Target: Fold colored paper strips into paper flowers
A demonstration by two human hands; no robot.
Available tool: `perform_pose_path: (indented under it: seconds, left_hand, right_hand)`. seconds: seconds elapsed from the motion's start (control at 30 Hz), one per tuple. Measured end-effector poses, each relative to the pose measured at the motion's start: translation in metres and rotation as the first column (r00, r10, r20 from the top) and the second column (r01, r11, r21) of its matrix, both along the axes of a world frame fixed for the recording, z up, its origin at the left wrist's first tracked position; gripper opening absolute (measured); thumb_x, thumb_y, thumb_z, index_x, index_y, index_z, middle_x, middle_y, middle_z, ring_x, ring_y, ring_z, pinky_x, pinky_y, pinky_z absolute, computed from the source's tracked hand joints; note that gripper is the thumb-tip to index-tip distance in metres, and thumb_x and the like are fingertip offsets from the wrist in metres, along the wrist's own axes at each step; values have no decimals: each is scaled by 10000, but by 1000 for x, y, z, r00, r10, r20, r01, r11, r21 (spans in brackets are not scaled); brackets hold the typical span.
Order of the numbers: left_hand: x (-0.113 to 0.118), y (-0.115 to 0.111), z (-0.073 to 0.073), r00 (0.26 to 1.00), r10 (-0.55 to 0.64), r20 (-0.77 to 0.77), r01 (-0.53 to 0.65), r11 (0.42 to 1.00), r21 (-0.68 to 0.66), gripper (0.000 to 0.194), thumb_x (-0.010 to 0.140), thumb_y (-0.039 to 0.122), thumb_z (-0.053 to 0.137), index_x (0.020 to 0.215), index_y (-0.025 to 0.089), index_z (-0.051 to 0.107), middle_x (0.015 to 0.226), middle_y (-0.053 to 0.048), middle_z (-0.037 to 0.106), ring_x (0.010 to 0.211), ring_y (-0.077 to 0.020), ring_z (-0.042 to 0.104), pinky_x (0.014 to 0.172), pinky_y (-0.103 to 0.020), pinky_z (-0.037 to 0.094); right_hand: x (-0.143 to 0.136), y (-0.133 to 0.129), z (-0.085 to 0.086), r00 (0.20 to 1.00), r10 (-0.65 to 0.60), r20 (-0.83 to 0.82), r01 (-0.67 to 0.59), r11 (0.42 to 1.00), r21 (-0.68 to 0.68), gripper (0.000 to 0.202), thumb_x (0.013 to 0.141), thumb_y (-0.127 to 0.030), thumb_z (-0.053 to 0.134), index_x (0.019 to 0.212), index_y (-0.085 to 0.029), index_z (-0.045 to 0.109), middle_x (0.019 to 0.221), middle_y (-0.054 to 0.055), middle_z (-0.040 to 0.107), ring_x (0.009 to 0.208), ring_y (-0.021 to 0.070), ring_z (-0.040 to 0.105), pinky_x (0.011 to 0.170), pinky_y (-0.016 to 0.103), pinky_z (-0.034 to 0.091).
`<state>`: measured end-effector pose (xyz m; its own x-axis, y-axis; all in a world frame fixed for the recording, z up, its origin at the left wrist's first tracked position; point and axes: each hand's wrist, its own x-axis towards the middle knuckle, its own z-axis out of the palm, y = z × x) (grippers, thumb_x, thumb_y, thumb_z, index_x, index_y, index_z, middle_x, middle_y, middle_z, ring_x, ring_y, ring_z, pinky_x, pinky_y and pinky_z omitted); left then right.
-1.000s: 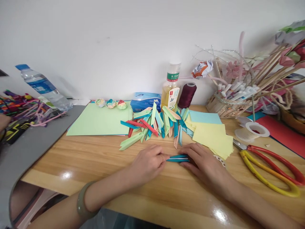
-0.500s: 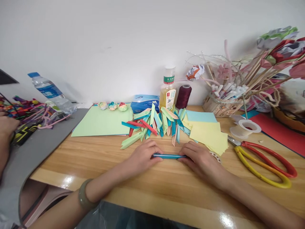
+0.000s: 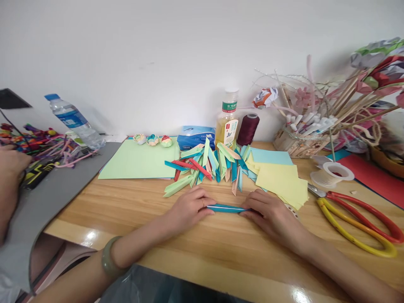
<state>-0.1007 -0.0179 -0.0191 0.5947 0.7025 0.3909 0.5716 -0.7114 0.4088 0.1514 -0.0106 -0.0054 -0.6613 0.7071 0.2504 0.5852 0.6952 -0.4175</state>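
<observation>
And there's the blue strip [image 3: 227, 208], at six o'clock from the pile [image 3: 201, 169], left hand [image 3: 191, 206] pinching its nine o'clock end, right hand [image 3: 268, 210] its three o'clock end! Folded paper, so likely feather-light, stiffish along the creases but easily crushed; those two tips look the spots for a gentle pinch.

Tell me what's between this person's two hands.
In the head view, a folded blue strip spans the gap, one end pinched by the left hand, the other by the right hand.
</observation>
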Motion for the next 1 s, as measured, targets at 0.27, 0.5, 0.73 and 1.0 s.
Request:
perform_pose_path:
  seconds: [0.27,0.5,0.73,1.0]
  left_hand:
    - [2,-15,4,986,167,2,-166,976,144,106,822,253,577,862,155,574,805,-50,654,771,-173,580,664,-292,483]
    - [2,-11,4,963,196,184,-168,973,-155,54,796,197,611,754,163,615,733,-22,613,723,-140,553,672,-278,463]
    - [4,-7,2,919,251,305,-130,921,-367,85,757,150,638,673,162,628,815,-38,646,769,-148,594,708,-300,476]
    - [5,-7,7,934,271,231,-185,923,-337,52,757,149,640,807,163,642,759,-19,660,718,-142,586,679,-282,476]
  right_hand:
    - [1,-4,-4,999,-32,4,32,999,16,161,908,-192,455,791,-177,565,775,52,578,759,186,526,652,316,439]
    - [1,0,-3,999,-21,25,21,1000,11,169,908,-208,450,815,-183,588,782,57,589,758,187,549,653,325,463]
    - [3,2,-2,998,-25,52,23,999,34,174,896,-245,467,853,-208,631,791,52,625,759,190,582,644,309,475]
    - [2,-5,0,987,-115,108,111,993,41,204,903,-281,447,905,-228,644,797,50,649,753,213,608,647,345,493]
